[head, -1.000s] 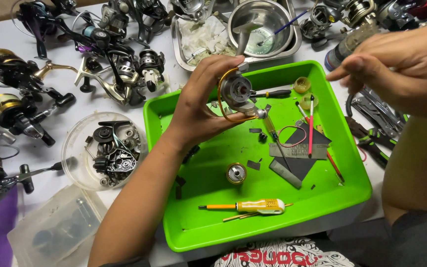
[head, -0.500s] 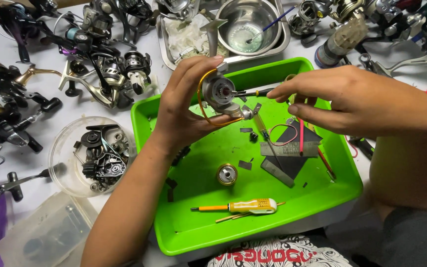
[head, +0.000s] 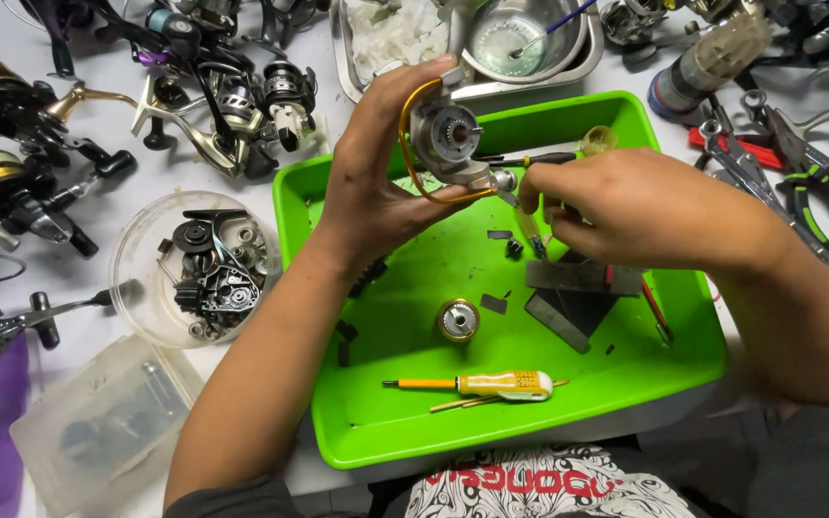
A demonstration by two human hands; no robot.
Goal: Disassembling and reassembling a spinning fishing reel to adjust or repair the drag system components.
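Far left we note a clear dish of parts. Our left hand grips the silver reel rotor above the green tray. Our right hand pinches a black-handled tool touching the rotor.

White table: green tray at the near edge centre; fishing reels at the far-left corner; pliers along the right edge.
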